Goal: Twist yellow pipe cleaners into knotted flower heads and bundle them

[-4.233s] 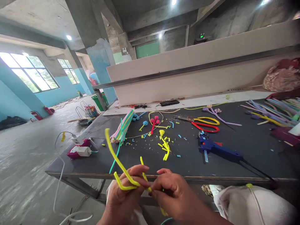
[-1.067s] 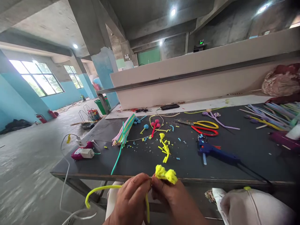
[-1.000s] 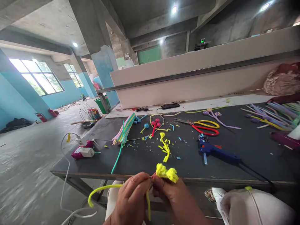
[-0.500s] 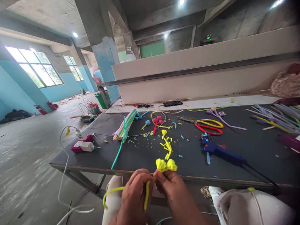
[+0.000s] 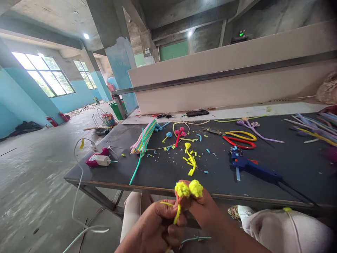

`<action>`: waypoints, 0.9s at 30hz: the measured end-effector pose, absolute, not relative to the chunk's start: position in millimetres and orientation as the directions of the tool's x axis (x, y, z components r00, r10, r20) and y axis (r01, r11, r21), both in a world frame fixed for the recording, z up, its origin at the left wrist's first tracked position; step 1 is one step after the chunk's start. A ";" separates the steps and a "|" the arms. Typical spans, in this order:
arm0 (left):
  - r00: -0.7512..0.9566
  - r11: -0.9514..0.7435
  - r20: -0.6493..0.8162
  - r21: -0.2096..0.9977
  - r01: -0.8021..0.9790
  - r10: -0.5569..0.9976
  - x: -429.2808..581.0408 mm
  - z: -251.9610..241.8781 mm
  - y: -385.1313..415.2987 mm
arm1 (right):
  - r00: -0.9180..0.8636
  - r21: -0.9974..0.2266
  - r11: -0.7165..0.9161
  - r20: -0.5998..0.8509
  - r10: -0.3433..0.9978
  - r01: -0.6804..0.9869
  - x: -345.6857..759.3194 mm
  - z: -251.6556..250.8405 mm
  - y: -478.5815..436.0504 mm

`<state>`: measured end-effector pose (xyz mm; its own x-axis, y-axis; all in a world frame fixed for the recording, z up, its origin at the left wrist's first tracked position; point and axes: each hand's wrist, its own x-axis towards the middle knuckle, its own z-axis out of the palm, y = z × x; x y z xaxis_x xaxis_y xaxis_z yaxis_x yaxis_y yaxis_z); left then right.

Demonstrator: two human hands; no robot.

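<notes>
Past the table's front edge, my right hand (image 5: 198,205) is closed around the base of a yellow chenille-stem piece with two fuzzy balls (image 5: 196,188) standing up at its top. Close against it, my left hand (image 5: 160,219) pinches a yellow chenille stem (image 5: 177,215) that runs down below the balls; a thin end pokes out on the left. The exact join between stem and balls is hidden by my fingers. On the table straight ahead lies another yellow chenille piece (image 5: 191,160) with short yellow cuttings around it.
On the dark table (image 5: 163,172) lie a bundle of pastel stems (image 5: 144,137), a pink chenille piece (image 5: 179,135), a blue-headed one (image 5: 167,136), red-yellow scissors (image 5: 239,138) and a blue glue gun (image 5: 252,168). A power strip (image 5: 97,159) sits at the left, a phone (image 5: 197,113) at the back.
My left hand has turned and closed in beside the right, its fingers now pinching the yellow stem beneath the balls. The loose stem loop on the left no longer shows. The view has shifted slightly.
</notes>
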<state>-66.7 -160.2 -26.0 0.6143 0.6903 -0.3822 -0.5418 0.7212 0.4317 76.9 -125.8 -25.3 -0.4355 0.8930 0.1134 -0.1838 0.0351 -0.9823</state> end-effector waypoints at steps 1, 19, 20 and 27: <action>0.583 0.678 -0.356 0.479 -0.558 0.731 -65.5 -27.5 -160.1 | -0.459 -0.973 -0.015 0.094 0.883 -0.229 76.3 -24.5 -124.5; 0.123 -0.619 0.838 0.286 0.732 0.532 -60.5 -42.8 -148.3 | -0.215 -0.673 -0.353 -0.282 0.935 -0.650 62.1 -25.4 -136.5; 0.128 -0.632 0.843 0.281 0.722 0.522 -59.6 -44.0 -147.7 | -0.210 -0.682 -0.341 -0.271 0.939 -0.647 63.1 -25.9 -135.3; -0.006 -0.575 0.665 0.649 0.499 0.746 -58.9 -46.7 -151.2 | -0.215 -0.750 -0.293 -0.204 0.955 -0.592 61.0 -32.3 -132.9</action>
